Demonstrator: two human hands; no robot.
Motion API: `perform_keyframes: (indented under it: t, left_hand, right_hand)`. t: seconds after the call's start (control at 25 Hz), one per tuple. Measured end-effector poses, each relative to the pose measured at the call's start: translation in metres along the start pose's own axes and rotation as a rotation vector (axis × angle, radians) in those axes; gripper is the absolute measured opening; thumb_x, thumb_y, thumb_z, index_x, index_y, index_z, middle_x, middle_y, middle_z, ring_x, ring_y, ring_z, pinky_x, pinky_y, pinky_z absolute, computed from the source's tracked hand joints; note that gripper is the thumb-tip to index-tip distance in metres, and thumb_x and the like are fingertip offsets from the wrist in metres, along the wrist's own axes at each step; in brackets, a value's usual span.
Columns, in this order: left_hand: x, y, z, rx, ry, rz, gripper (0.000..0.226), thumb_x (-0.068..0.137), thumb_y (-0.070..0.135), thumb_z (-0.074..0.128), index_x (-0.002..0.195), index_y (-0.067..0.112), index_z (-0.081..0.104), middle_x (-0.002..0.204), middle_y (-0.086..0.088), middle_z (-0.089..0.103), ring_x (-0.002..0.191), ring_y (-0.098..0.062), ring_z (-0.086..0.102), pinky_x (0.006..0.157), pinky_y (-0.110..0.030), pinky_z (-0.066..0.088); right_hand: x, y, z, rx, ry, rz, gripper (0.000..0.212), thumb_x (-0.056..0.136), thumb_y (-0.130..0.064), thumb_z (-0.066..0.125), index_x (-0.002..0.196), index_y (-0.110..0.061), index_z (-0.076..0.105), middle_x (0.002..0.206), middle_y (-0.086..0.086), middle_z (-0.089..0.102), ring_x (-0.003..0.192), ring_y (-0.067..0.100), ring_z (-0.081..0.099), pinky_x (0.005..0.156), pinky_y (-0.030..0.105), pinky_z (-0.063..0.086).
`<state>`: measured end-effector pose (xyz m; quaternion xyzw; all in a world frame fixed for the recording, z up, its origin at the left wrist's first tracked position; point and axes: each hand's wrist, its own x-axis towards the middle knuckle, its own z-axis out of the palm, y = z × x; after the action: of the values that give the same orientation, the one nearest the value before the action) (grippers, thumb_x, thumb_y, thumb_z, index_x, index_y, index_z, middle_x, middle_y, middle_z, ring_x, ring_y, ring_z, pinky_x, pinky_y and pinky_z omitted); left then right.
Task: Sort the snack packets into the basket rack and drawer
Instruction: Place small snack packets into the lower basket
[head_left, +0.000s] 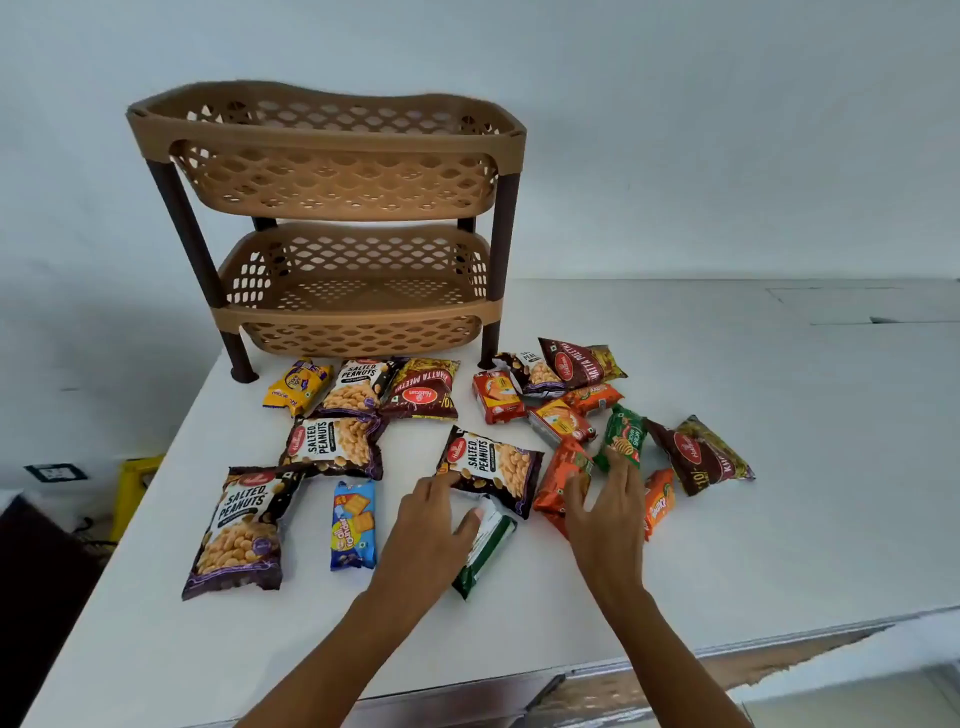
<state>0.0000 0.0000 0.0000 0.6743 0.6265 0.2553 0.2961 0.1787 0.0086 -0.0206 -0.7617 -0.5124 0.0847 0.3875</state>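
Our left hand (434, 512) pinching salted peanuts packet (491, 465) corner. Right hand (605, 499) spread, fingertips on green noodle packet (623, 436), gripping nothing. Packets scattered on surface (779, 519); basket rack (332, 218) empty. Risk: slippery foil slides from shallow pinch, nudging green-white packet (485, 551).

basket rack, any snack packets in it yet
No, both tiers of the basket rack show only bare lattice, and the snack packets all lie on the table.
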Motion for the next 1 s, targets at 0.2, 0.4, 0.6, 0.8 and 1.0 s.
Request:
perform_keyframes:
  t: [0.2,0.4,0.6,0.8,1.0]
  left_hand:
    - [0.004,0.007,0.018,0.213,-0.049,-0.045,0.058,0.088,0.042,0.057,0.137,0.019,0.036,0.138,-0.001,0.042,0.122,-0.019,0.041,0.094,-0.029,0.04]
    - [0.008,0.016,0.025,0.358,-0.065,-0.151,0.057,0.083,0.047,0.059,0.13,0.021,0.041,0.126,-0.002,0.049,0.113,-0.019,0.05,0.083,-0.029,0.046]
    - [0.011,0.016,0.029,0.289,-0.004,-0.239,0.056,0.081,0.045,0.061,0.129,0.02,0.046,0.122,-0.003,0.052,0.11,-0.019,0.052,0.08,-0.031,0.048]
    - [0.01,0.013,0.021,0.219,0.038,-0.271,0.057,0.081,0.043,0.064,0.131,0.02,0.049,0.122,-0.003,0.057,0.109,-0.017,0.054,0.08,-0.027,0.044]
    - [0.014,0.01,0.003,0.099,0.113,-0.256,0.055,0.08,0.042,0.068,0.127,0.016,0.055,0.117,-0.003,0.062,0.1,-0.014,0.056,0.08,-0.027,0.048]
  right_hand:
    - [0.012,-0.002,-0.001,-0.033,-0.071,0.077,0.06,0.089,-0.035,0.059,0.133,0.001,0.041,0.133,0.018,0.044,0.122,0.03,0.044,0.096,0.038,0.044]
    - [0.024,-0.005,-0.004,-0.134,-0.212,0.127,0.08,0.086,-0.048,0.059,0.143,-0.004,0.025,0.137,0.018,0.036,0.122,0.029,0.044,0.092,0.035,0.044]
    - [0.028,-0.001,0.0,-0.068,-0.296,0.094,0.078,0.085,-0.045,0.06,0.143,-0.006,0.025,0.128,0.016,0.046,0.114,0.027,0.047,0.085,0.033,0.042]
    - [0.027,0.003,-0.003,0.007,-0.322,0.099,0.072,0.083,-0.044,0.063,0.139,-0.013,0.031,0.12,0.013,0.053,0.103,0.024,0.052,0.081,0.037,0.048]
    - [0.029,-0.011,-0.014,0.096,-0.331,0.115,0.069,0.082,-0.041,0.066,0.138,-0.017,0.034,0.115,0.008,0.059,0.101,0.023,0.056,0.075,0.033,0.049]
